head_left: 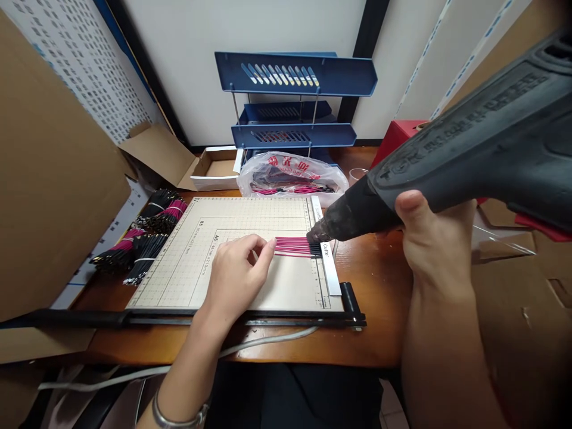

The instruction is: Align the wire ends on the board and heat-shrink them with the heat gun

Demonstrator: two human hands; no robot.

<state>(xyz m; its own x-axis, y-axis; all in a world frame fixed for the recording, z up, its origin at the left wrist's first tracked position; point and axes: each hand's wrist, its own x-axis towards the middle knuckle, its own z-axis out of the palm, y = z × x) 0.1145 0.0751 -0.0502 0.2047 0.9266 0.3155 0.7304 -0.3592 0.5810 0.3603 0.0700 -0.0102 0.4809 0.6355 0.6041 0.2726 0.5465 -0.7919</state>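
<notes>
lying left of the cutter board (179,271), wire bundles (149,253) wear pale bands, presumably to stay sorted. on the board, which offers a flat bed, the left hand (239,271) pinches one end of a row of pink wires (292,245), likely keeping them side by side; their dark ends sit by the nozzle (342,217) of a heat gun (451,137), grasped by the right hand (440,253), thumb against its barrel, apparently to steady the aim.
</notes>
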